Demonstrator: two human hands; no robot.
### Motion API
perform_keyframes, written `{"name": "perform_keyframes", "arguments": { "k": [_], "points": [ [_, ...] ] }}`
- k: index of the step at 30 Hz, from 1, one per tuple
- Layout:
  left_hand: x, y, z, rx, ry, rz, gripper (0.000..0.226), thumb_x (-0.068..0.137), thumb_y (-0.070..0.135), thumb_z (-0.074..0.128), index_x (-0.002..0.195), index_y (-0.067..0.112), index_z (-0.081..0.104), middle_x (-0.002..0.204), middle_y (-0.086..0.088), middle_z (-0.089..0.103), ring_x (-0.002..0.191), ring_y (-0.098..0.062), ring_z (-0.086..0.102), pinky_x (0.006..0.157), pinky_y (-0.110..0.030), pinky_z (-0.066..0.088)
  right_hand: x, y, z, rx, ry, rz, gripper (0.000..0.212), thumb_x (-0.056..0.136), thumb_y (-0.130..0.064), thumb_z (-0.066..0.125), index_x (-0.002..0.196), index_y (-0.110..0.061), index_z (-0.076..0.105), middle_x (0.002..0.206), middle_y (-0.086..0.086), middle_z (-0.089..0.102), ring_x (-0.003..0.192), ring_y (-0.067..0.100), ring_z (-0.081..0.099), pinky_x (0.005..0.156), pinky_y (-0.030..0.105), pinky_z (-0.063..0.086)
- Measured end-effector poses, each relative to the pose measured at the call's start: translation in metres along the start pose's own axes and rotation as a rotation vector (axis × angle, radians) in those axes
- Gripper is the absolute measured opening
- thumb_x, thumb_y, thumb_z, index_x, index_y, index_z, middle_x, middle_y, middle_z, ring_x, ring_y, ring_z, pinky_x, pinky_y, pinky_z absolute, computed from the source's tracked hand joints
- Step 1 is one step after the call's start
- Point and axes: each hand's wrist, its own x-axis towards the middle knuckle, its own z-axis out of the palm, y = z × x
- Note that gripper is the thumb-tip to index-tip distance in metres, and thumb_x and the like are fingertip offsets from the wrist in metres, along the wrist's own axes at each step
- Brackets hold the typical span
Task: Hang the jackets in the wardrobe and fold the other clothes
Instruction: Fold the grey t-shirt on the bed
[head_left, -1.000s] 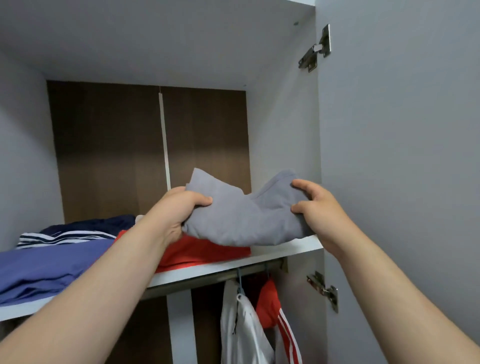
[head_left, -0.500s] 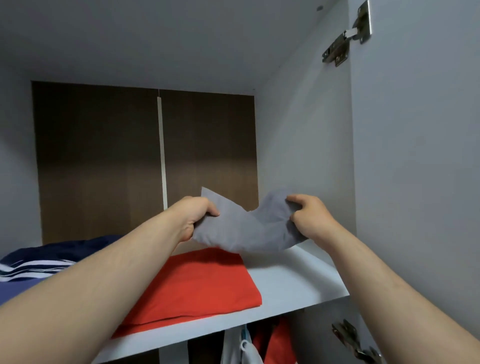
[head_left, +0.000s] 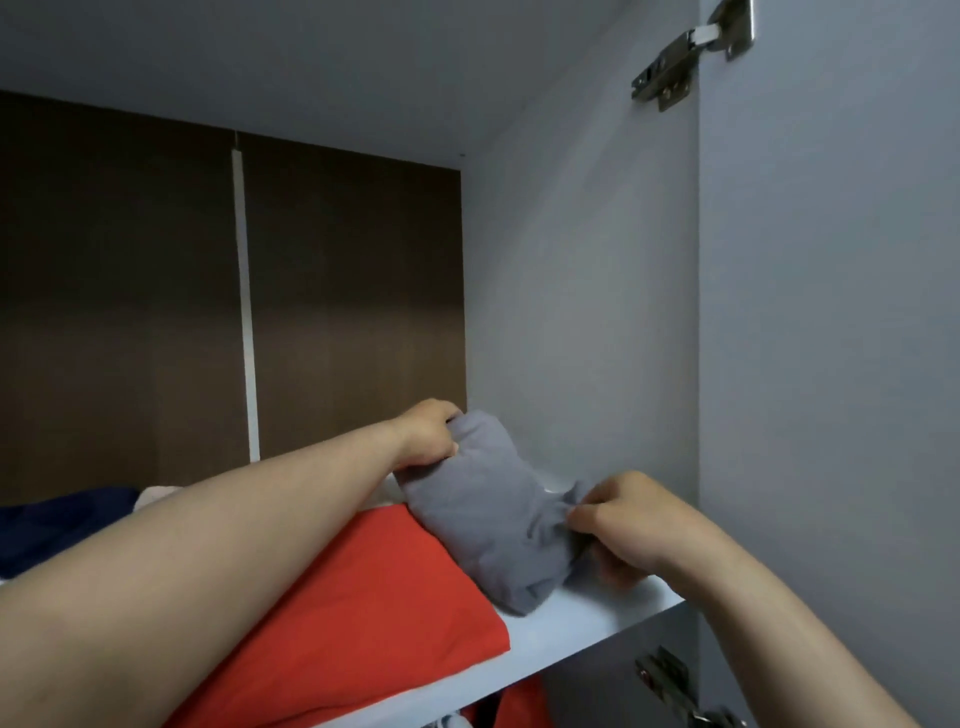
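Note:
A folded grey garment (head_left: 493, 525) lies on the white wardrobe shelf (head_left: 597, 621), in its right corner, with its left edge over a folded red garment (head_left: 363, 613). My left hand (head_left: 428, 434) grips the grey garment's far end. My right hand (head_left: 623, 525) pinches its near right edge, fingers curled into the cloth. Both forearms reach in over the shelf.
Dark blue clothes (head_left: 57, 525) lie at the shelf's left, partly behind my left arm. The wardrobe's right side wall (head_left: 582, 312) and the open door with hinges (head_left: 685, 57) stand close on the right. Red clothing (head_left: 519, 704) hangs below the shelf.
Both hands have lowered the grey garment from mid-air onto the shelf's right side and pushed it deeper in. The view has moved closer and higher.

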Motion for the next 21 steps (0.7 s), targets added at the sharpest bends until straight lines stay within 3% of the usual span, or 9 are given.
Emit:
{"name": "perform_keyframes", "arguments": {
  "k": [2, 4, 5, 7, 9, 11, 14, 17, 21],
  "points": [
    [0.001, -0.005, 0.006, 0.106, -0.020, 0.056, 0.057, 0.089, 0.017, 0.064, 0.144, 0.015, 0.046, 0.147, -0.008, 0.047, 0.132, -0.024, 0.047, 0.105, -0.025, 0.038, -0.002, 0.001, -0.009, -0.239, 0.042, -0.053, 0.030, 0.090, -0.025, 0.058, 0.061, -0.015, 0.057, 0.050, 0.001, 0.054, 0.044, 0.019, 0.048, 0.046, 0.024, 0.040],
    [-0.003, -0.012, -0.002, 0.105, -0.016, 0.049, 0.056, 0.095, 0.017, 0.056, 0.149, 0.015, 0.039, 0.154, -0.007, 0.039, 0.139, -0.024, 0.039, 0.108, -0.024, 0.032, 0.005, -0.005, -0.013, -0.409, 0.164, -0.210, 0.033, 0.091, -0.030, 0.057, 0.059, -0.020, 0.056, 0.057, -0.004, 0.055, 0.060, 0.019, 0.054, 0.059, 0.028, 0.043],
    [-0.006, -0.019, -0.007, 0.112, -0.012, 0.035, 0.053, 0.097, 0.015, 0.051, 0.149, 0.014, 0.038, 0.155, -0.007, 0.037, 0.140, -0.024, 0.037, 0.108, -0.024, 0.032, 0.011, -0.008, -0.012, -0.390, 0.192, -0.299, 0.027, 0.092, -0.029, 0.056, 0.067, -0.026, 0.064, 0.067, -0.007, 0.061, 0.073, 0.017, 0.059, 0.067, 0.027, 0.045],
    [-0.014, -0.038, -0.020, 0.154, -0.028, -0.033, 0.049, 0.099, 0.017, 0.046, 0.147, 0.009, 0.040, 0.154, -0.010, 0.037, 0.140, -0.025, 0.037, 0.107, -0.025, 0.032, 0.028, -0.019, 0.000, -0.313, 0.114, -0.449, 0.021, 0.095, -0.023, 0.055, 0.099, -0.030, 0.075, 0.103, -0.009, 0.071, 0.100, 0.011, 0.062, 0.087, 0.023, 0.045],
    [-0.023, -0.062, -0.026, 0.182, -0.074, -0.114, 0.044, 0.103, 0.026, 0.041, 0.141, 0.004, 0.045, 0.150, -0.013, 0.042, 0.136, -0.027, 0.042, 0.104, -0.028, 0.035, 0.053, -0.026, 0.018, -0.398, -0.061, -0.560, 0.032, 0.097, -0.023, 0.056, 0.127, -0.027, 0.066, 0.140, -0.003, 0.057, 0.129, 0.013, 0.051, 0.105, 0.019, 0.033],
    [-0.035, -0.084, -0.022, 0.182, -0.142, -0.164, 0.047, 0.105, 0.036, 0.032, 0.139, 0.006, 0.046, 0.149, -0.010, 0.044, 0.134, -0.024, 0.043, 0.102, -0.028, 0.033, 0.075, -0.029, 0.038, -0.544, -0.206, -0.548, 0.047, 0.097, -0.041, 0.054, 0.143, -0.033, 0.050, 0.160, -0.003, 0.030, 0.146, 0.014, 0.028, 0.119, 0.025, 0.018],
    [-0.051, -0.114, -0.001, 0.171, -0.217, -0.205, 0.061, 0.101, 0.054, 0.022, 0.148, 0.019, 0.038, 0.156, -0.001, 0.035, 0.142, -0.018, 0.034, 0.117, -0.034, 0.022, 0.095, -0.023, 0.064, -0.680, -0.360, -0.453, 0.064, 0.094, -0.067, 0.037, 0.153, -0.045, 0.022, 0.165, -0.009, 0.008, 0.152, 0.013, 0.009, 0.124, 0.038, 0.007],
    [-0.047, -0.134, 0.011, 0.185, -0.194, -0.226, 0.089, 0.078, 0.075, 0.011, 0.148, 0.029, 0.040, 0.156, 0.004, 0.036, 0.143, -0.018, 0.032, 0.119, -0.043, 0.020, 0.100, -0.015, 0.079, -0.684, -0.387, -0.422, 0.064, 0.095, -0.071, 0.023, 0.154, -0.047, 0.012, 0.166, -0.010, 0.006, 0.152, 0.012, 0.004, 0.123, 0.041, 0.003],
    [-0.046, -0.132, 0.014, 0.281, -0.178, -0.238, 0.064, 0.095, 0.063, 0.017, 0.144, 0.030, 0.043, 0.153, 0.004, 0.040, 0.140, -0.020, 0.037, 0.115, -0.044, 0.026, 0.113, -0.015, 0.086, -0.728, -0.347, -0.381, 0.065, 0.096, -0.071, 0.016, 0.155, -0.044, 0.012, 0.166, -0.007, 0.007, 0.153, 0.014, 0.004, 0.122, 0.041, 0.004]
  ]
}}
